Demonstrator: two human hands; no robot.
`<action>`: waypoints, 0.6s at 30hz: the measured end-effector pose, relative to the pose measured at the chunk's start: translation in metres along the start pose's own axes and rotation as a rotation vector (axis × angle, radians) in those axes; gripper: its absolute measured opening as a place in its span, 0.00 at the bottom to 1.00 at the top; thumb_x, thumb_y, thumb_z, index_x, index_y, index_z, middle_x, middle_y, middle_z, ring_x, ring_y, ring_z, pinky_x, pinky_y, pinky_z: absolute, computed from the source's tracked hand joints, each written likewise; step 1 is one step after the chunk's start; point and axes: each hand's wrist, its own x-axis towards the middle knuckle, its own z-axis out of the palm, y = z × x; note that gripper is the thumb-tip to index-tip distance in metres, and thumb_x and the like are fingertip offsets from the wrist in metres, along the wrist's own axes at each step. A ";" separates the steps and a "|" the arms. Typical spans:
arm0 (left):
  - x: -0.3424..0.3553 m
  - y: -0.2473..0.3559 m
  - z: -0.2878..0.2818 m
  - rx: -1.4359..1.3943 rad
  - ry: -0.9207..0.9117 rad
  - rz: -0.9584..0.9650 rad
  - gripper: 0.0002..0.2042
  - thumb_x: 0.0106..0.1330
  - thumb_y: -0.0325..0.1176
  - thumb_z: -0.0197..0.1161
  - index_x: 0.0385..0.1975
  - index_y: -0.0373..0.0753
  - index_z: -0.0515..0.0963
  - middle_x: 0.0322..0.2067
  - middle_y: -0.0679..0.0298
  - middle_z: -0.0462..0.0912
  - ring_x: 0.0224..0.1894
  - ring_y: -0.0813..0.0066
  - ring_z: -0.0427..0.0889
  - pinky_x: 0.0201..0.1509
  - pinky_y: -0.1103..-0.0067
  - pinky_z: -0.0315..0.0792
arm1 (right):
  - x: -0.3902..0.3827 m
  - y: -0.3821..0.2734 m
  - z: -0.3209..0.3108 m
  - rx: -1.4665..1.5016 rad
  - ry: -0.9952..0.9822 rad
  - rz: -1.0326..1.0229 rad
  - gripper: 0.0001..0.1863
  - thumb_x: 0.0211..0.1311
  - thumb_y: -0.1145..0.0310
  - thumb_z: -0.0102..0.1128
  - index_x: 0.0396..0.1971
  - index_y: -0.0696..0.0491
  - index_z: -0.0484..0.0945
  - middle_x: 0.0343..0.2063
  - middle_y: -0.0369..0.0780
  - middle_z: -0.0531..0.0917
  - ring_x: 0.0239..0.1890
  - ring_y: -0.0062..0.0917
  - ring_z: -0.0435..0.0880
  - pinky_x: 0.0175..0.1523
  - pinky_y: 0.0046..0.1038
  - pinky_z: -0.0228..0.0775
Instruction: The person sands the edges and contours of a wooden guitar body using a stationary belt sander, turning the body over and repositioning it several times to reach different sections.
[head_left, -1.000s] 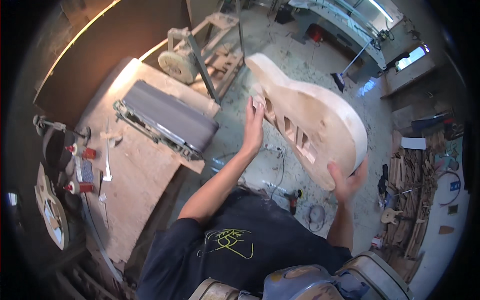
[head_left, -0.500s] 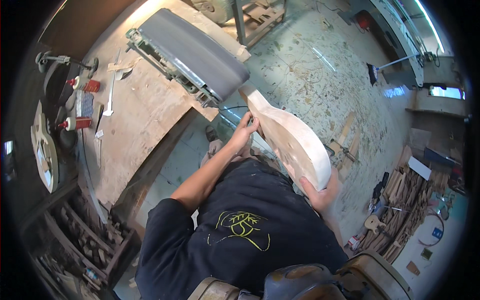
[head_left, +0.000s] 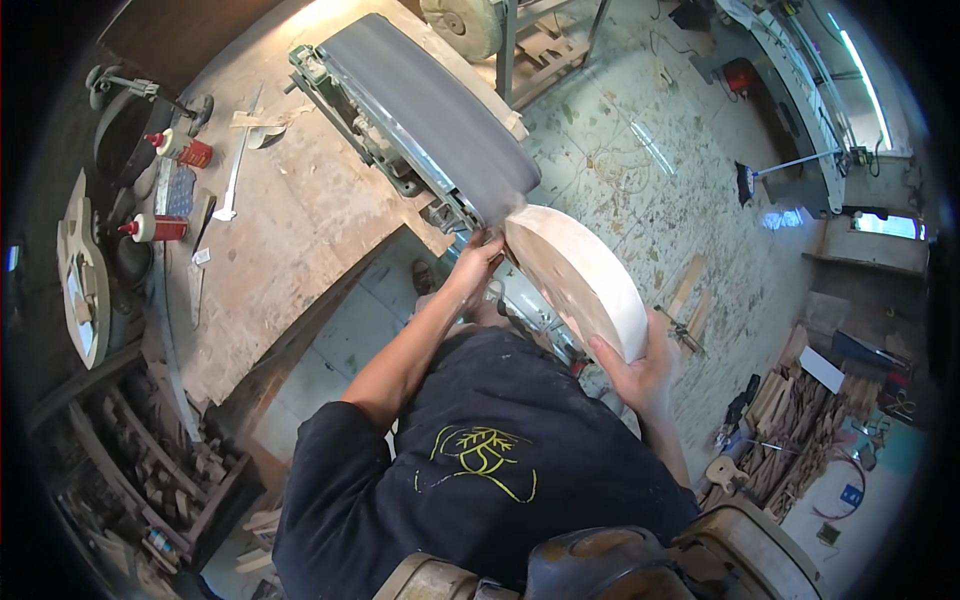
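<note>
A pale wooden guitar body (head_left: 575,280) is held tilted on its side, its far end at the near end of the grey belt sander (head_left: 420,110), apparently against the belt. My left hand (head_left: 476,262) grips the body's far left side, just below the sander's end. My right hand (head_left: 643,365) holds its near right end, thumb on the face and fingers partly hidden behind the edge. The sander lies on a wooden bench (head_left: 280,270).
The bench holds two red-capped glue bottles (head_left: 182,149), rulers and scraps, with a guitar body (head_left: 85,285) at far left. A metal frame (head_left: 553,70) stands beyond. Wood scraps (head_left: 770,435) are piled right; a floor broom (head_left: 746,182) and planks (head_left: 683,295) lie farther off.
The guitar body has swung from a raised, face-up pose to edge-up and moved forward to the sander's end, both hands still on it. The view has shifted, showing more floor.
</note>
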 end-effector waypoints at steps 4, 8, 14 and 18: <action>0.013 -0.001 -0.004 -0.067 0.037 0.012 0.30 0.73 0.44 0.55 0.70 0.40 0.55 0.69 0.65 0.60 0.72 0.70 0.54 0.74 0.64 0.48 | 0.011 0.014 0.011 0.048 -0.004 0.002 0.30 0.50 0.68 0.76 0.51 0.64 0.72 0.33 0.51 0.85 0.36 0.37 0.88 0.40 0.32 0.78; 0.023 -0.012 -0.013 -0.076 -0.006 -0.005 0.28 0.73 0.43 0.55 0.69 0.38 0.57 0.67 0.64 0.63 0.71 0.69 0.57 0.74 0.63 0.50 | 0.019 0.014 0.012 0.045 -0.037 0.016 0.30 0.52 0.68 0.75 0.52 0.63 0.71 0.31 0.48 0.86 0.27 0.31 0.87 0.34 0.29 0.78; 0.033 -0.021 -0.021 -0.086 0.011 -0.057 0.28 0.74 0.42 0.54 0.68 0.37 0.57 0.67 0.63 0.64 0.70 0.67 0.59 0.74 0.63 0.51 | 0.035 0.013 0.017 -0.025 -0.132 0.038 0.29 0.55 0.69 0.73 0.53 0.62 0.70 0.29 0.47 0.86 0.19 0.24 0.84 0.27 0.25 0.76; 0.041 -0.032 -0.033 -0.145 -0.007 -0.085 0.29 0.75 0.40 0.51 0.70 0.36 0.52 0.70 0.61 0.59 0.73 0.64 0.56 0.75 0.61 0.49 | 0.040 0.018 0.023 -0.007 -0.186 0.111 0.29 0.55 0.68 0.72 0.54 0.61 0.70 0.29 0.48 0.85 0.20 0.26 0.84 0.28 0.27 0.76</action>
